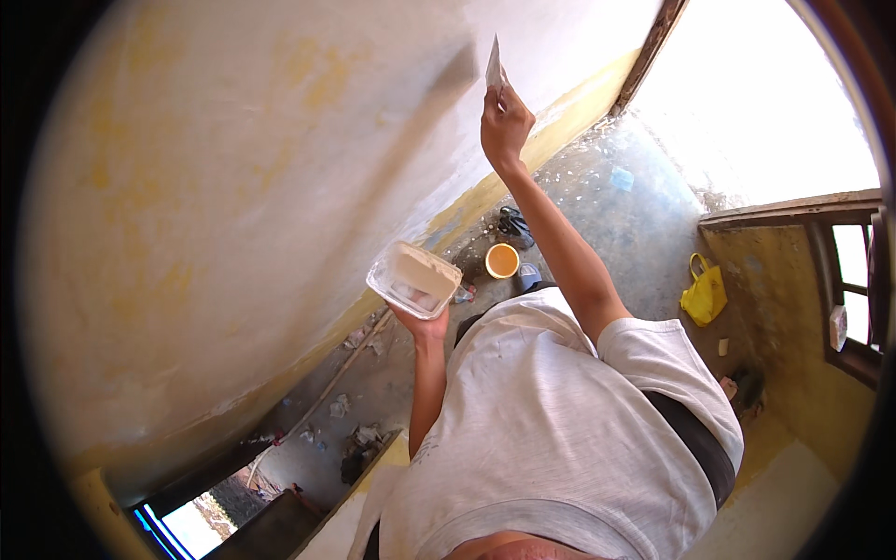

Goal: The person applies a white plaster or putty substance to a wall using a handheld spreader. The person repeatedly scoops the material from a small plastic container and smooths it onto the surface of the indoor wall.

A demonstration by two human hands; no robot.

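My left hand (427, 325) is closed around the lower end of a clear rectangular plastic tub (381, 278), held tilted at waist height beside the wall. Whitish paste lies inside the tub and coats its inner side. Far forward, my raised right hand (507, 131) pinches a thin, flat, pale scraper (494, 67), seen nearly edge-on. The scraper stands close to the patchy white and yellow wall (233, 187) and casts a shadow there; I cannot tell whether it touches. Its handle is mostly hidden by my fingers.
An orange-yellow bucket (502, 261) stands on the stained floor near my feet, with a dark bag (514, 225) behind it. At right, a yellow bag (705, 291) rests by another wall with a window. A long pole (341, 373) and scraps lie along the wall's foot.
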